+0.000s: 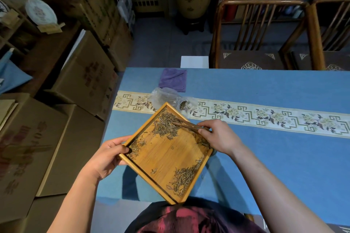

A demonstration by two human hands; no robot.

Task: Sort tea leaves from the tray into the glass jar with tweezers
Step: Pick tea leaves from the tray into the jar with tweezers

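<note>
Gripping tray (166, 159) edge, tweezers (186, 125) over leaves (165, 125).

The tray (166, 159) is made of smooth, satin-finished bamboo. The tabletop (265, 166) is covered with matt blue cloth. The bag (164, 96) is crinkled clear plastic.

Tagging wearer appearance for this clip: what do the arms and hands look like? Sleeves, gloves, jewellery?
Both hands are bare: left hand, right hand. No gloves, rings, watch or bracelets visible. Both forearms are uncovered as far as the frame shows, with no sleeve in view. A dark garment with a red pattern shows at the bottom edge.
</note>
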